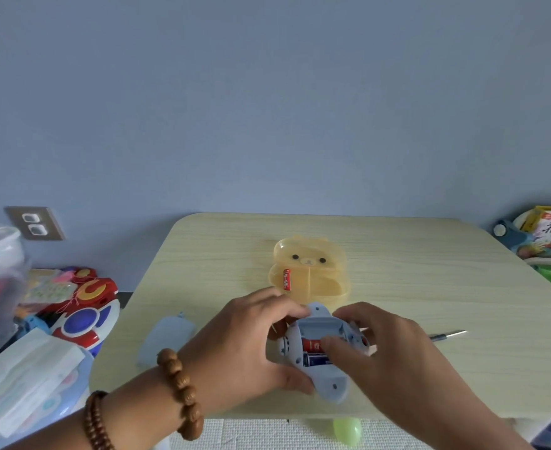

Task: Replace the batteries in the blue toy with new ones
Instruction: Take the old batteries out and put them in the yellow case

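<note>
Head view: blue toy gripped between left hand, right hand; batteries apparently seated.

The tabletop is pale yellowish wood grain, against a plain grey-blue wall. The toy is light blue with small dark dots; in its open compartment lie a red battery with white print and a dark blue battery. The bear-faced box is translucent amber-yellow with black eyes, and holds a red battery. Beside the toy lies a pale blue cover. The bead bracelets are brown.
</note>
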Tool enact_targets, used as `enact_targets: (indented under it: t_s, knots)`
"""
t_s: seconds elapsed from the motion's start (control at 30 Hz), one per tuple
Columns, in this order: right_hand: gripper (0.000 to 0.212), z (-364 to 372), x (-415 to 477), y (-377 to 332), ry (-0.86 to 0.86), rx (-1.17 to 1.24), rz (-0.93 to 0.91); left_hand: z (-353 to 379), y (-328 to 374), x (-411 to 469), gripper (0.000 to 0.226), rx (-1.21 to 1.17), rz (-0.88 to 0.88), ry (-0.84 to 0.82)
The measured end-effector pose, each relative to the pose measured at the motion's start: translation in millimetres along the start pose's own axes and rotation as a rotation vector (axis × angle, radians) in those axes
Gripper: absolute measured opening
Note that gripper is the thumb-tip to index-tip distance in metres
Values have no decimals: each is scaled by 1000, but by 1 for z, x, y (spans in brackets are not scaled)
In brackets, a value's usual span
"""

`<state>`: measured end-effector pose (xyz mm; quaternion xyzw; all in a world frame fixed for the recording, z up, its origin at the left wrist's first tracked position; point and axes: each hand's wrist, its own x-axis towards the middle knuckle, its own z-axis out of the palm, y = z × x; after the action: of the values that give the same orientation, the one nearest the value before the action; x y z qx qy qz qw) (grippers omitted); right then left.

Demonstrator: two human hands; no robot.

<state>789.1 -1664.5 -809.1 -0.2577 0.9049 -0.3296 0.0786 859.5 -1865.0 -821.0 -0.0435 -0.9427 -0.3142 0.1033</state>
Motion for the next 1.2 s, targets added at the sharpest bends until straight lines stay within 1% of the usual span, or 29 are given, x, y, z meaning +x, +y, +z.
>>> enact_targets:
  t_s: [0.07,0.23,0.37,0.5,0.57,0.7,0.77,0.9,0.97,1.03,1.1,1.2]
  knots:
    - [22,7,-3,-11,26,-39,16,1,4,-1,83,-8,-6,-14]
    - [34,9,-7,-21,41,-34,63,0,8,-1,80,10,15,-15]
    - [49,8,-7,-26,28,-81,91,0,8,-2,78,-12,20,-15]
    - [66,8,-8,-30,60,-98,107,0,6,-2,76,-27,24,-8]
    - [68,9,-8,-30,75,-102,115,0,5,-2,76,-32,30,-11]
    - [54,9,-8,-26,91,-97,88,0,3,-1,77,-47,17,-20]
    - [53,8,-10,-23,96,-120,53,-1,1,-1,77,-51,9,-22]
    - [43,7,-11,-16,147,-208,-176,-1,0,1,71,-81,-3,-49]
    - [35,4,-4,-13,136,-200,-240,0,0,1,66,-85,-8,-61]
    - [22,-1,1,-11,128,-212,-276,0,0,1,67,-93,-17,-59]
    - [19,-3,5,-8,98,-223,-319,-1,-1,0,70,-100,-23,-66]
    - [19,-5,10,-8,-30,-244,-361,-1,-2,3,71,-109,-21,-78]
